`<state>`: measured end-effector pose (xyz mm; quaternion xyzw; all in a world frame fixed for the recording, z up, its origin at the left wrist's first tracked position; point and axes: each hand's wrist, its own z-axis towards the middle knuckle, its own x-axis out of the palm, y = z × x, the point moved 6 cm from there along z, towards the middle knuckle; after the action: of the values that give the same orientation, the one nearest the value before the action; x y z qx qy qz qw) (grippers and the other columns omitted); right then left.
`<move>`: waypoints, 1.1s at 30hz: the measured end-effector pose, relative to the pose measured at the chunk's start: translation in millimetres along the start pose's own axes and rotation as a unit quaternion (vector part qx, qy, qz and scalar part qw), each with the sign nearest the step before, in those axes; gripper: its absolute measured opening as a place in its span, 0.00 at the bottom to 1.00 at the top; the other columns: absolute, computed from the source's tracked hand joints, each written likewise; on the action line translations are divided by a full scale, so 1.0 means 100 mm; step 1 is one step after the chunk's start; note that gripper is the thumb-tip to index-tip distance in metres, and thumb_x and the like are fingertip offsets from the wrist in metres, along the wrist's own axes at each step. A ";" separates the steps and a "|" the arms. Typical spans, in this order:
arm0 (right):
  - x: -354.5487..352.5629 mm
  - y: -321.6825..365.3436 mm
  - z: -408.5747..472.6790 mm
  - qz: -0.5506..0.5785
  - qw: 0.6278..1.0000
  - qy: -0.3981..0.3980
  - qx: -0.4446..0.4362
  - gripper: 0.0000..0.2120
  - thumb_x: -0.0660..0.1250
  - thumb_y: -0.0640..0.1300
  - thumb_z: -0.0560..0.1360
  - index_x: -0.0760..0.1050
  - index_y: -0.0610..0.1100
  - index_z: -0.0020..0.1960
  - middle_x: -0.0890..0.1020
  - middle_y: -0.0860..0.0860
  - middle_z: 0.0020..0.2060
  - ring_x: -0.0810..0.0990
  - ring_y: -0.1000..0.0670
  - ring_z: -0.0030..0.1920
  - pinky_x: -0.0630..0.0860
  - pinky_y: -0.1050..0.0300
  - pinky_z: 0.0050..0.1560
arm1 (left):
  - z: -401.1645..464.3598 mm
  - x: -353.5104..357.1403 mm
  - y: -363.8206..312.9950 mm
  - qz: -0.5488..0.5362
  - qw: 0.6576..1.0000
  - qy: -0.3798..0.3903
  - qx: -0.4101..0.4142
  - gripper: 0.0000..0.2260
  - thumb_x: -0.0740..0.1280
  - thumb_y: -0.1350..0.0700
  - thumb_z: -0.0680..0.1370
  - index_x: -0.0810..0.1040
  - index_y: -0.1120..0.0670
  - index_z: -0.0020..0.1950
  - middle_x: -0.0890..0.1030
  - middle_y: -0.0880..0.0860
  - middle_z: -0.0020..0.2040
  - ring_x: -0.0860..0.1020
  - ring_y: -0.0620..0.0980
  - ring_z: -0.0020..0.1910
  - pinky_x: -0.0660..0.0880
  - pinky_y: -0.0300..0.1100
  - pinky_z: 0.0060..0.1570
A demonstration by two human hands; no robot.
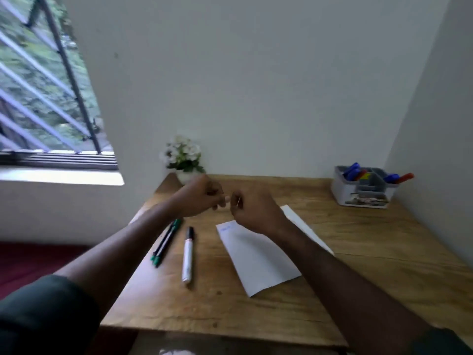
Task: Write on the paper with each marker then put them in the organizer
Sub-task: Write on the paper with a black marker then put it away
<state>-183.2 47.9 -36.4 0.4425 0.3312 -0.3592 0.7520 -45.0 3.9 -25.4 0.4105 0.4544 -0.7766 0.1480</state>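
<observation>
My left hand and my right hand are raised above the table with fingers curled, almost touching. Between them they pinch a small pale thing, apparently a marker, which is mostly hidden by the fingers. Below lies the white paper with faint blue writing near its far left corner. Two green-capped pens lie side by side left of the paper. A white marker with a black cap lies between them and the paper. The grey organizer stands at the far right corner, with blue and red markers sticking out.
The wooden table fits into a corner, with walls behind and to the right. A small pot of white flowers stands at the far left corner. A barred window is at left. The table's front edge lies close to me.
</observation>
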 end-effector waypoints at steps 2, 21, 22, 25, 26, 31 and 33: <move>0.24 0.29 0.01 0.006 0.999 0.036 -0.007 0.05 0.69 0.41 0.72 0.83 0.44 0.41 0.86 0.51 0.44 0.83 0.51 0.46 0.71 0.67 0.37 | -0.26 -0.18 0.25 0.002 1.000 -0.020 -0.020 0.09 0.72 0.55 0.75 0.84 0.54 0.34 0.82 0.49 0.29 0.80 0.44 0.30 0.77 0.39 0.34; 1.01 0.81 -0.01 -0.043 0.980 0.132 0.143 0.10 0.74 0.44 0.71 0.78 0.43 0.50 0.81 0.47 0.45 0.81 0.47 0.48 0.78 0.53 0.38 | -1.07 -0.47 1.02 -0.047 0.991 -0.091 -0.083 0.07 0.73 0.58 0.75 0.84 0.56 0.36 0.83 0.49 0.30 0.81 0.44 0.30 0.76 0.36 0.34; 1.01 0.79 0.00 -0.028 0.980 0.132 0.148 0.07 0.73 0.43 0.72 0.78 0.43 0.47 0.81 0.47 0.43 0.81 0.48 0.45 0.80 0.53 0.39 | -1.07 -0.48 1.02 -0.054 0.991 -0.095 -0.078 0.07 0.74 0.58 0.75 0.84 0.57 0.37 0.83 0.49 0.31 0.81 0.45 0.30 0.76 0.37 0.34; 0.95 0.75 0.07 -0.004 0.981 0.128 0.144 0.07 0.68 0.44 0.77 0.80 0.44 0.54 0.81 0.48 0.44 0.81 0.49 0.44 0.83 0.50 0.45 | -1.05 -0.51 0.98 -0.091 0.987 -0.116 -0.057 0.06 0.74 0.58 0.74 0.83 0.58 0.40 0.83 0.50 0.33 0.81 0.47 0.32 0.78 0.40 0.35; 0.92 0.76 0.08 0.002 0.982 0.134 0.133 0.09 0.65 0.45 0.79 0.79 0.45 0.57 0.82 0.48 0.46 0.82 0.48 0.45 0.83 0.49 0.47 | -1.03 -0.51 0.95 -0.106 0.986 -0.118 -0.046 0.04 0.74 0.58 0.74 0.83 0.58 0.41 0.83 0.51 0.34 0.81 0.48 0.32 0.78 0.41 0.36; 0.78 0.83 0.08 -0.007 0.988 0.146 0.046 0.12 0.60 0.50 0.83 0.75 0.50 0.64 0.81 0.48 0.55 0.80 0.48 0.52 0.80 0.45 0.53 | -0.89 -0.43 0.80 -0.125 0.987 -0.096 -0.005 0.08 0.75 0.58 0.74 0.82 0.54 0.52 0.85 0.52 0.42 0.83 0.51 0.37 0.82 0.50 0.41; 0.73 0.77 0.05 -0.019 0.988 0.147 0.035 0.14 0.58 0.53 0.84 0.75 0.48 0.62 0.81 0.49 0.53 0.78 0.49 0.50 0.78 0.48 0.50 | -0.82 -0.39 0.75 -0.131 0.987 -0.092 0.003 0.10 0.74 0.58 0.74 0.83 0.53 0.54 0.85 0.51 0.43 0.84 0.52 0.39 0.82 0.54 0.45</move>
<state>-79.8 51.8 -61.2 0.5101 0.4340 -0.3159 0.6721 65.9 25.7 -59.8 0.2749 0.4865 -0.8250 0.0847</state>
